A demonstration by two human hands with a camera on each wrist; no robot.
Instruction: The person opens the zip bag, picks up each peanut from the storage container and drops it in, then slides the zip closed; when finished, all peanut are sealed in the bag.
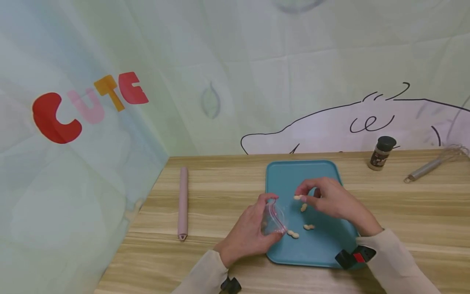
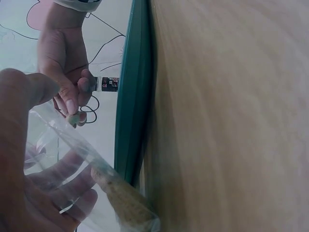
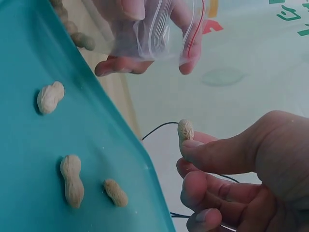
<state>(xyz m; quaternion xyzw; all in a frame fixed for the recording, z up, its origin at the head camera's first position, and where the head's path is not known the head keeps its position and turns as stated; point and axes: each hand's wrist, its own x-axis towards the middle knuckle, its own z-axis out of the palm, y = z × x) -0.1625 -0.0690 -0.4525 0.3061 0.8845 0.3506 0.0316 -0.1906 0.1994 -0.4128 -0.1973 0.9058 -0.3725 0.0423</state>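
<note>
Unshelled peanut (image 1: 298,197) is pinched, thumb to finger, by the right hand (image 1: 328,198) above the blue tray (image 1: 319,251); zip bag (image 1: 274,220) (more peanuts (image 2: 128,205) inside!) is held by the left hand (image 1: 249,232), its grip spread wide.

Pale green cloth (image 1: 227,53) sweeps across the back, and there at left, bright letters (image 1: 107,86) spell CUTE! A black-lined cartoon (image 1: 312,136) spreads right; below runs the wood-grain surface (image 1: 224,196).
</note>
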